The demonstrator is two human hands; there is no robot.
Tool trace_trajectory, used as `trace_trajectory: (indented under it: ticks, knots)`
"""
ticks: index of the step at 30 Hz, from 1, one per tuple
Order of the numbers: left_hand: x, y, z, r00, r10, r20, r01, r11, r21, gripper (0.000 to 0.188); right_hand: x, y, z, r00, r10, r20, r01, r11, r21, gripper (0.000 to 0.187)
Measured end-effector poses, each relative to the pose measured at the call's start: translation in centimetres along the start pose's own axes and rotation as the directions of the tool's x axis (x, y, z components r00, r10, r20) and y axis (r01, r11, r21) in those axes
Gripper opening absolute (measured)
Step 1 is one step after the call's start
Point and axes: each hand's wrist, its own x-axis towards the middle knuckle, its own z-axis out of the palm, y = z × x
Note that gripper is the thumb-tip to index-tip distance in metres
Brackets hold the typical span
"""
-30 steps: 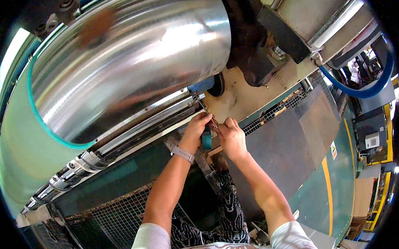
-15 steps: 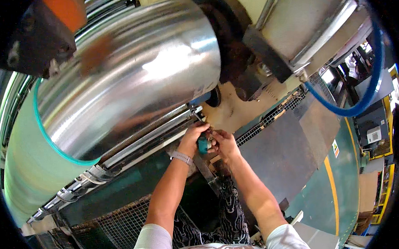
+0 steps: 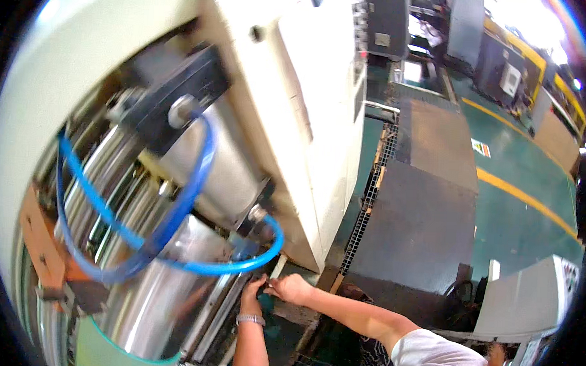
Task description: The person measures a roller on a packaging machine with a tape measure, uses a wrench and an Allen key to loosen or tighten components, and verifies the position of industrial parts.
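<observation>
My left hand (image 3: 253, 296), with a grey watch band (image 3: 250, 319) at its wrist, is close beside my right hand (image 3: 292, 289). The fingers of both hands are bent and pressed together, and they nearly meet. Whatever they hold is small and blurred, so I cannot make it out. Both hands are at the end of the shiny metal roller (image 3: 150, 307), next to its long rails (image 3: 205, 328) and below the looped blue air hose (image 3: 238, 266).
A metal air cylinder (image 3: 207, 157) and a cream machine housing (image 3: 289, 118) rise ahead of my hands. An orange bracket (image 3: 42, 239) is at the left. To the right are grey floor plates (image 3: 421, 220), a green floor (image 3: 532, 172) with yellow lines and a pale control box (image 3: 528, 294).
My view has swung right, bringing the hose loops and housing in front. My hands now appear lower and further left. The small teal item seen between them before no longer shows clearly.
</observation>
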Motion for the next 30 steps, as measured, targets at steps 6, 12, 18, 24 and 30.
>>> trace_trajectory:
  ticks: [6, 12, 18, 24, 30]
  knots:
    - [0.2, 1.7, 2.1, 0.954, -0.301, -0.005, 0.3, 0.952, -0.054, 0.024, -0.2, 2.5, 3.5, 0.861, 0.222, 0.458, -0.321, -0.462, 0.827, 0.03]
    - [-3.1, 5.5, 6.2, 0.951, -0.248, -0.186, 0.269, 0.958, 0.099, 0.023, -0.9, 3.1, 4.9, 0.937, 0.152, -0.314, -0.023, 0.924, 0.381, 0.017]
    - [0.7, 3.7, 2.8, 0.894, -0.41, -0.179, 0.413, 0.91, -0.019, 0.028, 0.6, 5.5, 0.7, 0.817, -0.54, -0.201, 0.541, 0.839, -0.055, 0.029]
    - [-0.4, 4.9, 4.9, 0.883, -0.377, -0.279, 0.38, 0.924, -0.045, 0.018, 2.3, 5.8, -0.8, 0.717, -0.657, -0.232, 0.631, 0.753, -0.186, 0.024]
    - [-2.3, 6.0, 7.7, 0.926, -0.25, -0.284, 0.282, 0.956, 0.077, 0.017, 2.6, 4.2, 2.0, 0.993, -0.004, -0.116, 0.042, 0.944, 0.327, 0.036]
